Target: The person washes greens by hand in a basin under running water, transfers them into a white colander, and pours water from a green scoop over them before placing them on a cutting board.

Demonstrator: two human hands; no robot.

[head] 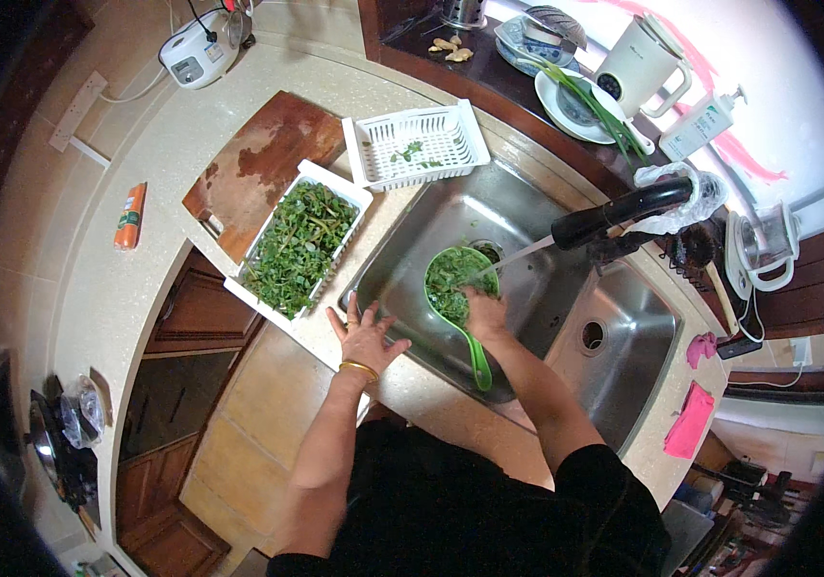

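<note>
My right hand [485, 314] dips into leafy greens [448, 278] in a green long-handled colander or scoop [481, 364]; the fingertips are hidden among the leaves. Water runs from the black faucet [621, 213] onto the greens. The scoop rests in the larger basin of a stainless steel sink [412, 241], its handle towards me. My left hand [365, 340], with a ring and a gold bracelet, lies spread at the near sink edge, holding nothing. To its upper left stands a white plastic basket [361, 198] heaped with cut greens [304, 245].
Behind it, another white basket [480, 133] holds a few leaves. A wooden cutting board [260, 162] lies to the left, with a packaged sausage [130, 216] farther left. Scallions [592, 101], a plate and a white kettle [643, 65] line the back ledge. Pink cloths [689, 420] lie right of the smaller basin [643, 310].
</note>
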